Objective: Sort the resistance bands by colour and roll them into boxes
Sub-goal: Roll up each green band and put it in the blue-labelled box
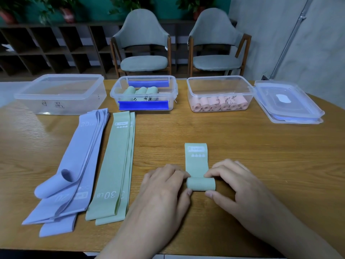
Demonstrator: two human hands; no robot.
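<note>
Left hand (164,184) and right hand (229,181) pinch the half-rolled green band (200,184); loosened fingers probably let it spring open toward twelve o'clock.

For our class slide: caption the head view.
Both hands, left and right, roll a green resistance band on the table.

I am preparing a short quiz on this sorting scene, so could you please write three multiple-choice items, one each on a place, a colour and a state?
1. Where do the pink rolls lie?
A. left box
B. middle box
C. right box

2. What colour is the band being rolled?
A. green
B. purple
C. pink

3. How far rolled is that band?
A. flat
B. partly rolled
C. fully rolled

Answers:
1 C: the pink rolls fill the right box.
2 A: the hands hold a green band.
3 B: its far end lies flat beyond the roll.
</note>
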